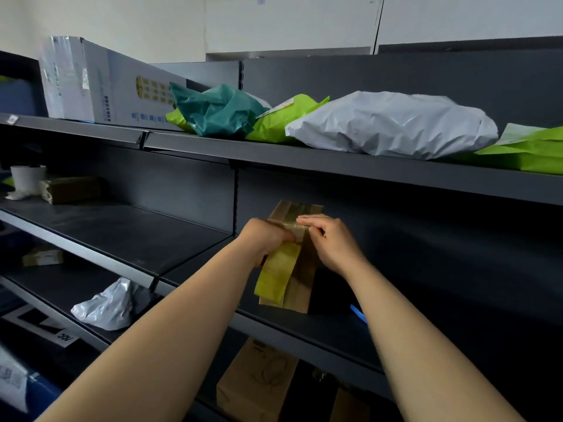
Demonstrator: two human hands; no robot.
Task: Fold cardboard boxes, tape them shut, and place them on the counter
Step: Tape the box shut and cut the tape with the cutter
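As the box (300,281) stands on end on the middle shelf (304,328), I steady it there for taping.

- Left hand (263,239): curled round its upper left side, holding it upright.
- Right hand (332,242): fingers together, pinching tape (278,269) over the top edge; a loose strip hangs down the front.
- Adjacent: black object (329,292) touching the box's right side, crowding my right wrist.
- Above: grey bag (393,126), green bags (274,123).
- Lower left: crumpled bag (106,306).

Both forearms stretched forward, left hand (264,239) curled in a grip, right hand (333,242) pinching
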